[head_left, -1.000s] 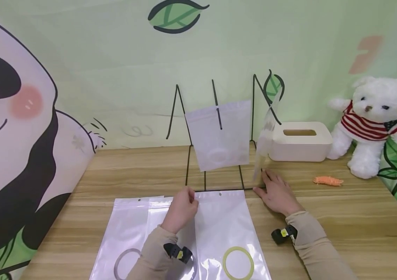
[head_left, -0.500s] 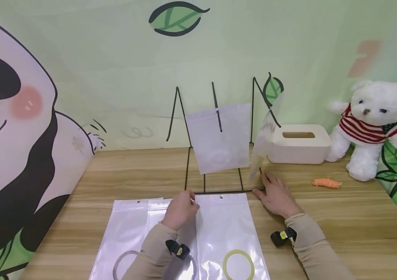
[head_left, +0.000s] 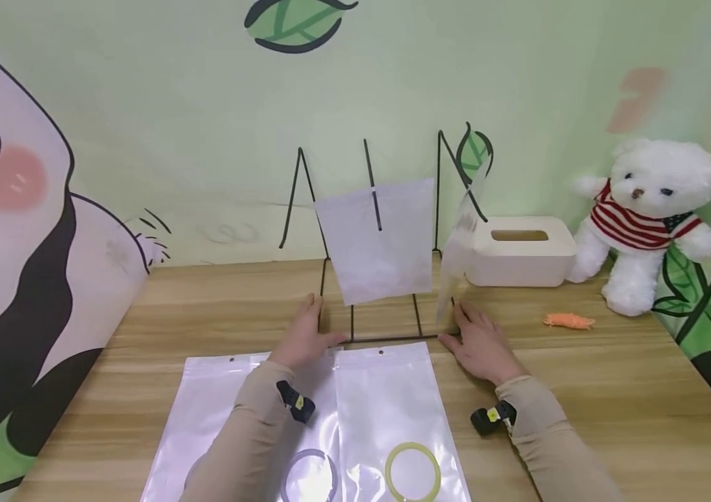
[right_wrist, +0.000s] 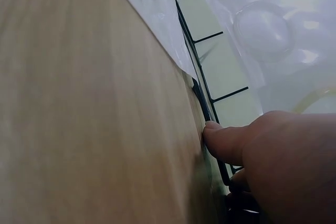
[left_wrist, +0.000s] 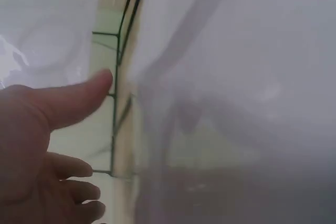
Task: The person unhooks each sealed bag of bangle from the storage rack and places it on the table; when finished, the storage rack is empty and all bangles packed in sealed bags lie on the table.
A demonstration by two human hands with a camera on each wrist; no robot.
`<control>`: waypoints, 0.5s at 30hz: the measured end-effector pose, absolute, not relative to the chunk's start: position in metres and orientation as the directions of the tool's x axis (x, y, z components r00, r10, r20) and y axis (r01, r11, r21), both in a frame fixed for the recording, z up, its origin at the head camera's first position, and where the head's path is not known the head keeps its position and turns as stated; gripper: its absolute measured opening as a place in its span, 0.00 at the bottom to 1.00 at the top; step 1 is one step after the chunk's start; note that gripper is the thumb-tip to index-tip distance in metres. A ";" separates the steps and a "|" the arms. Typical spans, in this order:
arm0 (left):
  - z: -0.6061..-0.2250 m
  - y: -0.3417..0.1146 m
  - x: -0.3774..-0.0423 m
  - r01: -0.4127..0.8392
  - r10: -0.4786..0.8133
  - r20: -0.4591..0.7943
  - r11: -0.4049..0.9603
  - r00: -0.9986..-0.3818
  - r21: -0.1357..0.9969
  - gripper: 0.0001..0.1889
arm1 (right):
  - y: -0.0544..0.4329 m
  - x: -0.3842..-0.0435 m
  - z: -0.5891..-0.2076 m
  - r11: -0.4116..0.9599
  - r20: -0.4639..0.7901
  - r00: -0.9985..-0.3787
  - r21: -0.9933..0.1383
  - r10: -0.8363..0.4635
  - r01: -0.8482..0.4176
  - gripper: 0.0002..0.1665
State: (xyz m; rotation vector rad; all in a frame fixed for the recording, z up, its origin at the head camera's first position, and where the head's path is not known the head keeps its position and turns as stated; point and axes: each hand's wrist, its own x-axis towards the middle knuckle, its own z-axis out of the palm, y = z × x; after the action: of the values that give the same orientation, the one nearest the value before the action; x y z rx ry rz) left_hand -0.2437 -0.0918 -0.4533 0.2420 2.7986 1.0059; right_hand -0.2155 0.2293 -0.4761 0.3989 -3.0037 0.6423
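A black wire rack [head_left: 387, 339] with upright hooks stands on the table. My right hand [head_left: 479, 345] holds its front right corner, the thumb along the front wire in the right wrist view. My left hand [head_left: 302, 338] is at the front left corner, thumb and fingers spread apart; whether it touches the wire I cannot tell. A translucent plastic bag [head_left: 387, 258] hangs on the middle hook, and another bag [head_left: 459, 244] hangs edge-on at the right hook. In front lie clear zip bags: one with a yellow ring [head_left: 389, 453], others partly under my left forearm, one showing a greyish ring [head_left: 285, 481].
Behind the rack's right side stands a white tissue box [head_left: 518, 268]. A white teddy bear [head_left: 634, 244] in a striped top sits at the back right. An orange bundle of cord [head_left: 569, 321] lies on the wooden table [head_left: 613, 390]. A panda-print backdrop rises behind.
My left hand has let go of the top edge of a zip bag and moved up and left to the rack's front left corner. My right hand stays at the right corner. The head view has shifted slightly.
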 end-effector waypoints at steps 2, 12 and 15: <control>-0.458 -0.095 -0.252 0.072 0.204 -0.126 0.750 -0.971 0.657 0.51 | 0.227 -0.219 -0.476 0.878 0.110 -0.965 -0.402 -0.237 -0.261 0.40; -0.483 -0.093 -0.259 0.092 0.238 -0.137 0.750 -0.962 0.655 0.53 | 0.234 -0.221 -0.481 0.886 0.108 -0.970 -0.393 -0.220 -0.245 0.40; -0.487 -0.095 -0.256 0.101 0.238 -0.118 0.740 -0.964 0.665 0.55 | 0.231 -0.218 -0.482 0.879 0.114 -0.966 -0.401 -0.230 -0.257 0.40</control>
State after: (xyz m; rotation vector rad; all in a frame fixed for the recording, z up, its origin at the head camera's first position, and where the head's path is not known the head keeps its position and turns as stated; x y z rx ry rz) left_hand -0.2556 -0.0953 -0.4869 0.2700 2.7445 1.0329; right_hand -0.2182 0.2315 -0.4821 0.3870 -2.9841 0.6498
